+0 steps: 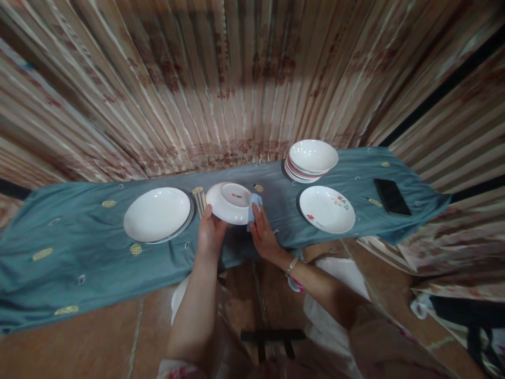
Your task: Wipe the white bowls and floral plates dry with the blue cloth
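Note:
A white bowl (221,202) is tipped so that its underside, with a foot ring and a small mark, faces me above the cloth-covered table. My left hand (210,231) grips its left edge, thumb on the outside. Against the bowl's right side my right hand (264,234) presses a light blue cloth (254,205), fingers closed over it. Behind the bowl, partly hidden, lie several chopsticks (201,202). To the right of my hands is a white plate with red flowers (326,209); to the left stands a stack of white plates (158,215).
A stack of bowls (313,157) stands at the back right of the table with the green-blue tablecloth (98,263). A black phone (392,197) lies near the right end. Patterned curtains (236,79) hang right behind the table. A dark bar (273,336) is below, near my legs.

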`<state>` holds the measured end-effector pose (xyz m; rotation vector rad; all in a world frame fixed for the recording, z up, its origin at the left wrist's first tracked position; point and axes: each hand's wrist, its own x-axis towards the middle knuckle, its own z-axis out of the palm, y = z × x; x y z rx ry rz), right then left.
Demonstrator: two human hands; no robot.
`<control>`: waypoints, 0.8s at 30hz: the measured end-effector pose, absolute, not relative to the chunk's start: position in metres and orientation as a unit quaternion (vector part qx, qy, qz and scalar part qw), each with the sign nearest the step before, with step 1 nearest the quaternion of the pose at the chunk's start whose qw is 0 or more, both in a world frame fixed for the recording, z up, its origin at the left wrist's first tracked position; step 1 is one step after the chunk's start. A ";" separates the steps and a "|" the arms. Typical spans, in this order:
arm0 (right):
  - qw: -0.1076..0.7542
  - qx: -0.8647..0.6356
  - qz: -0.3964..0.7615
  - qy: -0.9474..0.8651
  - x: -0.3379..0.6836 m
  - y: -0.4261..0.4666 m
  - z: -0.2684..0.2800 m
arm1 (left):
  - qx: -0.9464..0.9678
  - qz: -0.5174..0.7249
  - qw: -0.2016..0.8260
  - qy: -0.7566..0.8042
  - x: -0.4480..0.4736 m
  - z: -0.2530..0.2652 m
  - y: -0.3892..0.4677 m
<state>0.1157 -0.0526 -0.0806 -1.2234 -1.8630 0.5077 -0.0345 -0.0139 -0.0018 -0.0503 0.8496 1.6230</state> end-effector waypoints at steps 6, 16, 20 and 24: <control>0.367 -0.435 0.094 -0.817 0.113 -0.056 -0.072 | -0.018 0.694 0.630 0.348 -0.037 -0.008 -0.015; 0.288 -0.370 -0.019 -0.883 0.100 -0.048 -0.051 | 0.145 0.709 0.589 0.359 -0.032 -0.017 -0.025; 0.265 -0.368 -0.038 -0.890 0.095 -0.046 -0.042 | 0.149 0.716 0.580 0.360 -0.028 -0.012 -0.028; 0.271 -0.368 -0.040 -0.889 0.092 -0.044 -0.032 | 0.130 0.700 0.588 0.384 -0.024 -0.006 -0.031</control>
